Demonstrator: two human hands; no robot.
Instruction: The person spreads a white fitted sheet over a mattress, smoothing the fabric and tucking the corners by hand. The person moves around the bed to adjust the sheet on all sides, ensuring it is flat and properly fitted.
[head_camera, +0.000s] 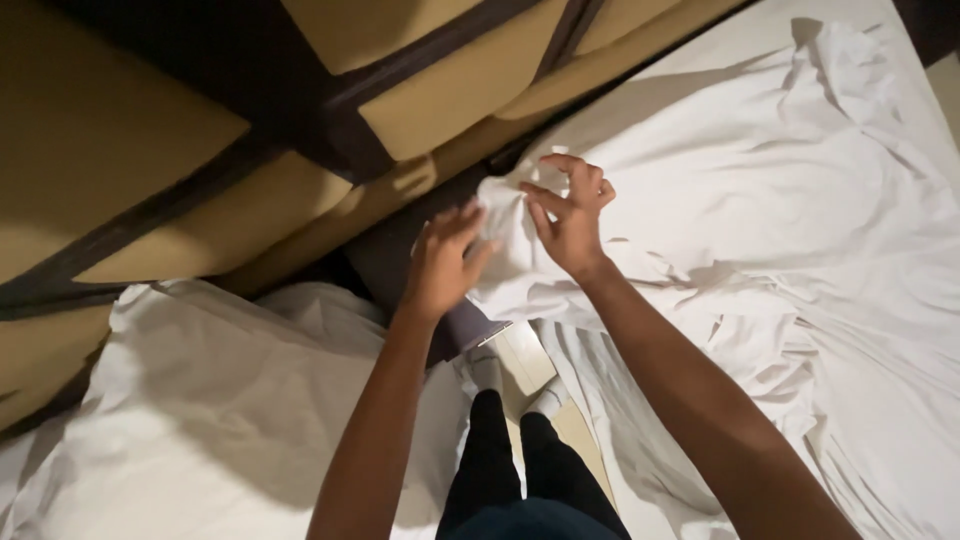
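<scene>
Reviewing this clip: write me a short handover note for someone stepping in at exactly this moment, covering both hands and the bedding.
Left hand: fingers spread, pressed against the bunched corner of the white sheet, not clearly gripping.
Right hand: fingers curled, pinching the same corner from the other side.
Sheet: crumpled across the right-hand bed, its corner lifted at the padded headboard.
Second bed, lower left: also covered in loose white linen.
Done: corner gathered.
Left: the sheet is not yet smooth or tucked on either bed.

Sheet (800, 200) on bed, headboard (150, 150) behind
</scene>
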